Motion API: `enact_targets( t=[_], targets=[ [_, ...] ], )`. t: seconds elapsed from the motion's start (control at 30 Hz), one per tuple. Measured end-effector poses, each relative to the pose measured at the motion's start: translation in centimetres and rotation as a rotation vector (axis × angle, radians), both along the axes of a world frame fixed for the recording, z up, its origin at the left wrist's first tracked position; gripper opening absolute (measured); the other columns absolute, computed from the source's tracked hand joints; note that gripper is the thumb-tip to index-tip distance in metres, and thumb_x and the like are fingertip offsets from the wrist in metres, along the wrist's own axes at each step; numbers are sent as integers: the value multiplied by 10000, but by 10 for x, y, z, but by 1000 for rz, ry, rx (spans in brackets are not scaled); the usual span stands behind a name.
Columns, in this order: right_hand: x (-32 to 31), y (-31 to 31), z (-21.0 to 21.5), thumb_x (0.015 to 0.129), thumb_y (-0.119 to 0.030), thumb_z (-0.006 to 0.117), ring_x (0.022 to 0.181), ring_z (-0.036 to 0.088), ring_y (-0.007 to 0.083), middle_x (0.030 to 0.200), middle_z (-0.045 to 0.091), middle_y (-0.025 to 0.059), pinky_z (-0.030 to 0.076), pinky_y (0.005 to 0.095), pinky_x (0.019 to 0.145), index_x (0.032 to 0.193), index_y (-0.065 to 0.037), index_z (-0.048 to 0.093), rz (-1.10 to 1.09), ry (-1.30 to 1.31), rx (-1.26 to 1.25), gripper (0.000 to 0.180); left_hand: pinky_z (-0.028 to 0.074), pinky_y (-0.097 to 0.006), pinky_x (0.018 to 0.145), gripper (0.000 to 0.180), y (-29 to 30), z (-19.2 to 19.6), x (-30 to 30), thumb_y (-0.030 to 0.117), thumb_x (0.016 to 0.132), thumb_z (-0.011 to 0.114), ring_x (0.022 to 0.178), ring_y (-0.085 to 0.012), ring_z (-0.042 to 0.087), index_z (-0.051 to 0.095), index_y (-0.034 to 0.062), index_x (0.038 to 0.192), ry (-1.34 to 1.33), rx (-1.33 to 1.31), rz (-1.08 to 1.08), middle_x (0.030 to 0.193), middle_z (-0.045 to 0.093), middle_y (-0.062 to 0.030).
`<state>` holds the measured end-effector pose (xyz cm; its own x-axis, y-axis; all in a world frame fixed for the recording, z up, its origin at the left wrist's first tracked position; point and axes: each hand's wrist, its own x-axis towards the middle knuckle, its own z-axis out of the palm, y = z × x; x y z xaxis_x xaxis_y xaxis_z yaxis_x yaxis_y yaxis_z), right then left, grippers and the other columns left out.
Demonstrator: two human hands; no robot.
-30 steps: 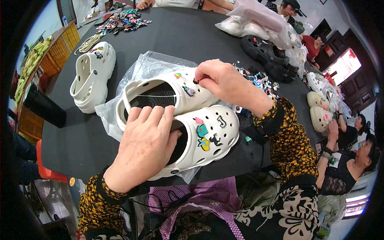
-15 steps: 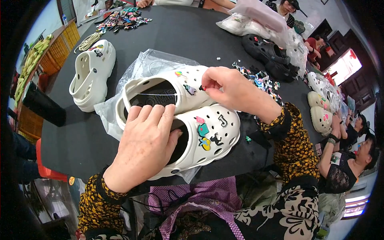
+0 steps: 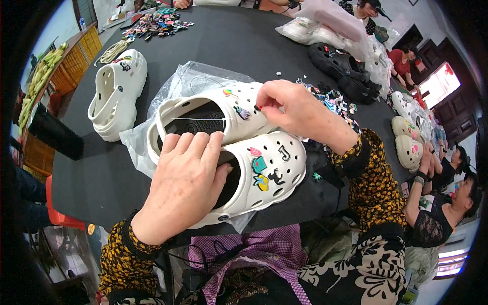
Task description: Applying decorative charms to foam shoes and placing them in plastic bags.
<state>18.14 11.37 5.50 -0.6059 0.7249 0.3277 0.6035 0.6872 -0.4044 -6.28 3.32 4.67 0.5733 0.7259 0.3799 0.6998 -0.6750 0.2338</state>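
This looks like a small workshop: several people (image 3: 437, 221) are gathered about a large dark surface (image 3: 239, 43) spread with white clogs (image 3: 292, 170), black clogs (image 3: 338, 71), heaps of loose charms (image 3: 157, 24) and bulky plastic bags (image 3: 333, 28).

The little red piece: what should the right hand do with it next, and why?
Maybe press the red piece into the farther clog of the middle pair: the right hand pinches it over the toe, near charms already there, while the left hand lies across both clogs.
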Motion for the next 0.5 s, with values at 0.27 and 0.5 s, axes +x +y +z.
enact_targets(
  t=[0.27, 0.5],
  targets=[
    [-10, 9, 3, 779, -55, 578, 740, 627, 332, 780, 626, 185, 499, 386, 689, 841, 26, 596, -41, 44, -21, 104, 400, -400, 825, 473, 2, -1, -3, 108, 737, 686, 911, -305, 533, 520, -24, 1160, -20, 6, -10, 977, 564, -143],
    [-14, 4, 5, 787, -53, 580, 698, 631, 307, 753, 622, 177, 498, 370, 646, 837, 28, 596, -52, 48, -108, 96, 400, -400, 824, 482, 3, -3, -10, 108, 736, 691, 913, -305, 533, 519, -22, 1167, -2, -5, -13, 985, 565, -141]
  ],
)
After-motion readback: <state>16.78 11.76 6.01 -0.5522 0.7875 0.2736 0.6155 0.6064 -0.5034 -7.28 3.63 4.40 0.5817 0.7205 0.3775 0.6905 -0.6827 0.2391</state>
